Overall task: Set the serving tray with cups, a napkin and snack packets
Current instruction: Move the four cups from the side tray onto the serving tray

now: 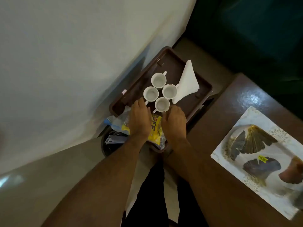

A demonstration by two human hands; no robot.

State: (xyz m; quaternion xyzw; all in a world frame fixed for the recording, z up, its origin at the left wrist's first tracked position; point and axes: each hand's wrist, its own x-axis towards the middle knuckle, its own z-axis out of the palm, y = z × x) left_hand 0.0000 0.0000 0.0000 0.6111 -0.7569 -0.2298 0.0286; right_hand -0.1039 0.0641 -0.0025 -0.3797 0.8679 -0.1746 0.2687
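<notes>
Our left hand point(139, 118) and right hand point(174, 122) lay open, flat on the snack packets point(155, 128). The packets lay directly beneath, overhanging the tray point(205, 89) at its near end.

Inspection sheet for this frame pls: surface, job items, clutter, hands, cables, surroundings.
Surface: brown serving tray on a low stand beside a pale wall.
Job's things: four empty white cups clustered upright mid-tray; white napkin folded, lying at the cups' right; yellow snack packet and a clear one at the tray's near end, under the hands.
Clutter: dark bin with wrappers, below the tray's left corner.
Grippers: left hand and right hand flat on the packets, palms down; grip cannot be judged.
Cables: nothing seen.
Surroundings: dark wooden table at right bearing a decorated plate with leaf ornaments.
</notes>
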